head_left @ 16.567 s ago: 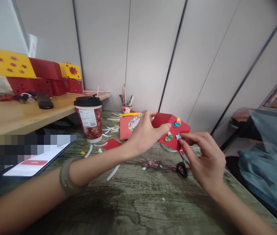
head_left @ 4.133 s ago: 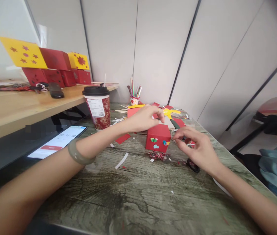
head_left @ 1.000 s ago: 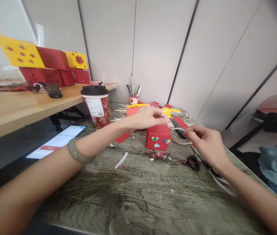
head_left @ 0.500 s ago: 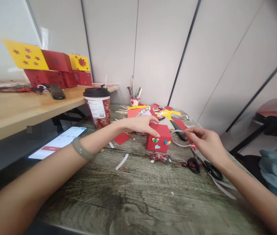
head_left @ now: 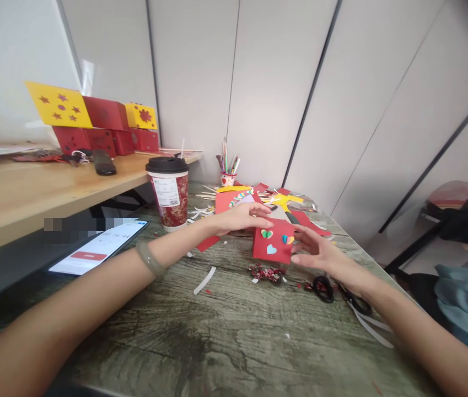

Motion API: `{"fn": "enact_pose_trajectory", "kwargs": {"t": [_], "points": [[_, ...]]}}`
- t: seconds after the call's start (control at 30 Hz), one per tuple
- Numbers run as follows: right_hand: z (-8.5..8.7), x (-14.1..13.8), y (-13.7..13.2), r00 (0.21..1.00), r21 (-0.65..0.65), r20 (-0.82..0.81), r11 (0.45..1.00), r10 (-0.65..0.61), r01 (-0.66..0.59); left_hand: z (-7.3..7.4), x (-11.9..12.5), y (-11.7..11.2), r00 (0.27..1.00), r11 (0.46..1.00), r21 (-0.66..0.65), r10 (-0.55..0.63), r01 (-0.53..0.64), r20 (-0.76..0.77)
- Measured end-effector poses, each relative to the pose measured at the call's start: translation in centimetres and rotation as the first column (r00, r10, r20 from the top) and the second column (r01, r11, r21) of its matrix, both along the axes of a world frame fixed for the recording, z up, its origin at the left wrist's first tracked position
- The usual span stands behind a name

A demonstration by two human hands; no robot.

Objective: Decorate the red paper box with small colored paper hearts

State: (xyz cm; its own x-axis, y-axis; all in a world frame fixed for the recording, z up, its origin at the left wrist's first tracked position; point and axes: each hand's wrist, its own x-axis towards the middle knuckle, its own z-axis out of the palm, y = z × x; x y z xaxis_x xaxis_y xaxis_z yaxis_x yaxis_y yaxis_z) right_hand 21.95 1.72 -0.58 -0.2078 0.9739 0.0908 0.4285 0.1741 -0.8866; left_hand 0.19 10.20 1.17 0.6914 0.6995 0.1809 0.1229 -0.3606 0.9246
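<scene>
A red paper box (head_left: 262, 252) stands on the wood-grain table, its front decorated with a blue paper heart (head_left: 272, 249) and two folded multicoloured hearts (head_left: 288, 239). My left hand (head_left: 244, 216) grips the box at its upper left, thumb near the top front edge and fingers over the top. At the box's right side is my right hand (head_left: 320, 252), thumb and fingers spread; whether the fingertips touch the paper I cannot tell. Black-handled scissors (head_left: 323, 289) lie below the right hand, partly covered by the wrist.
Red and white paper scraps (head_left: 265, 273) lie before the box, paper sheets (head_left: 227, 199) behind it. Left are a lidded coffee cup (head_left: 170, 193), a phone (head_left: 100, 248) and a shelf (head_left: 64, 193) bearing red and yellow boxes (head_left: 105, 113). A pen cup (head_left: 228, 179) stands at the back.
My right hand has let go of the curled white strip and moved left to the box's side, fingers spreading. The left hand stays at the box. The view has shifted slightly.
</scene>
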Motion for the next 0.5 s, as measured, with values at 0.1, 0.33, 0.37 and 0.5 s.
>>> {"fn": "enact_pose_trajectory", "kwargs": {"t": [0.1, 0.33, 0.37, 0.5], "points": [[-1.3, -0.3, 0.4, 1.000, -0.022, -0.009, 1.000, 0.014, -0.014, -0.6, 0.5, -0.3, 0.999, 0.999, 0.032, -0.018, 0.017, 0.027], [-2.1, 0.0, 1.5, 0.998, 0.019, 0.053, 1.000, -0.020, 0.019, -1.1, 0.9, -0.5, 0.994, 0.999, 0.016, 0.031, -0.033, 0.106], [-2.1, 0.2, 1.7, 0.997, 0.032, 0.070, 0.999, -0.043, 0.041, -1.2, 0.9, -0.4, 0.990, 0.998, 0.010, 0.067, -0.069, 0.124], [-2.5, 1.4, 2.9, 0.978, 0.086, 0.116, 0.983, -0.172, 0.163, -1.7, 1.1, 0.8, 0.955, 0.969, -0.012, 0.246, -0.247, 0.168]]}}
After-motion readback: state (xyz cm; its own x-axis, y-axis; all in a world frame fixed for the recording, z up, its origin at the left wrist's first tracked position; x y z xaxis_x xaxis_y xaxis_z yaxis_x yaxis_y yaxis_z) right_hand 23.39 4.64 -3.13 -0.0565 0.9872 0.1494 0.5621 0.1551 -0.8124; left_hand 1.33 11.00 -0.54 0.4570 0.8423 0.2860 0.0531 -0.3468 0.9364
